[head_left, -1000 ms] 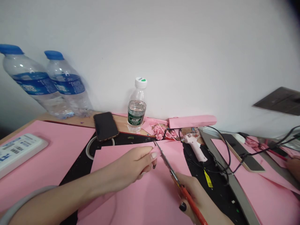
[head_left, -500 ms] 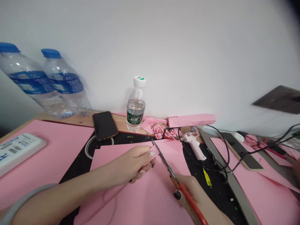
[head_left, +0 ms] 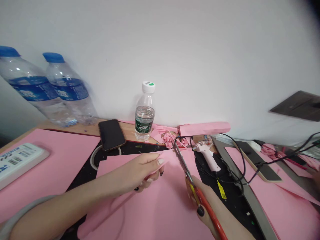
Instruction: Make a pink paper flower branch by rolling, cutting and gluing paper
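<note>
My left hand [head_left: 146, 170] pinches a small piece of pink paper [head_left: 163, 156] between thumb and fingers, above a large pink sheet [head_left: 150, 213]. In my right hand [head_left: 205, 200] is a pair of scissors [head_left: 183, 163] with red handles, gripped with the blades pointing up and away from me. The blades look nearly closed and stand just right of the paper, apart from my left fingers. Part of the handles is hidden by my right hand.
A water bottle [head_left: 144, 116] stands by the wall, near crumpled pink scraps [head_left: 168, 139]. A phone [head_left: 111, 134] and a tape roll [head_left: 95, 158] lie left. To the right are a pink glue gun [head_left: 207, 155], black cables [head_left: 243, 166] and another phone [head_left: 260, 163]. Two large bottles [head_left: 70, 88] lean at far left.
The scissors and my right hand have moved a little right, away from the paper in my left hand. My left hand has shifted slightly left, still pinching the paper.
</note>
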`<state>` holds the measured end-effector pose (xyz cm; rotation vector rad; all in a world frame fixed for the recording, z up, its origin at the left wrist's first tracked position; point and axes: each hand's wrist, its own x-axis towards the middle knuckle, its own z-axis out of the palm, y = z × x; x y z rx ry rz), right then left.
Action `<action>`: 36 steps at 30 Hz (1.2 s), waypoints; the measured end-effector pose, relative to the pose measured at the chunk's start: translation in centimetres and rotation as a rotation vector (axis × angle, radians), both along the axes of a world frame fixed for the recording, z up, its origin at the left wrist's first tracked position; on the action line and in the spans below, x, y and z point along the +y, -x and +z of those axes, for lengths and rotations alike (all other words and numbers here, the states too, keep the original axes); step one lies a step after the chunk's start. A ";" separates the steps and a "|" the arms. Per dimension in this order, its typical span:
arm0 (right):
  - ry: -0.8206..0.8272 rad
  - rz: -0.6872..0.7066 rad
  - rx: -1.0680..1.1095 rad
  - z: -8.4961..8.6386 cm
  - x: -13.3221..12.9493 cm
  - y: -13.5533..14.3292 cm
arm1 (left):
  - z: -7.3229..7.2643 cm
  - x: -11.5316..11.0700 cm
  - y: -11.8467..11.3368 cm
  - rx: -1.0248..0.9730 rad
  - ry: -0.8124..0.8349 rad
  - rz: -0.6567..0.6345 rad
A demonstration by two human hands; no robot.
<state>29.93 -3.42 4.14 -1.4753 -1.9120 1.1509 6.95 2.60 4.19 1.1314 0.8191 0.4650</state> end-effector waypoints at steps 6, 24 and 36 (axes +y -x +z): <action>0.026 0.048 0.001 0.9 -0.2 -0.3 | 0.9 -0.2 0.1 0.069 -0.088 0.014; 0.049 0.078 -0.017 0.6 -0.6 -0.3 | 0.8 -0.8 -0.2 0.082 -0.137 0.011; 0.072 0.114 -0.004 -0.4 -0.5 0.0 | 0.2 -0.6 -0.4 0.084 -0.154 -0.005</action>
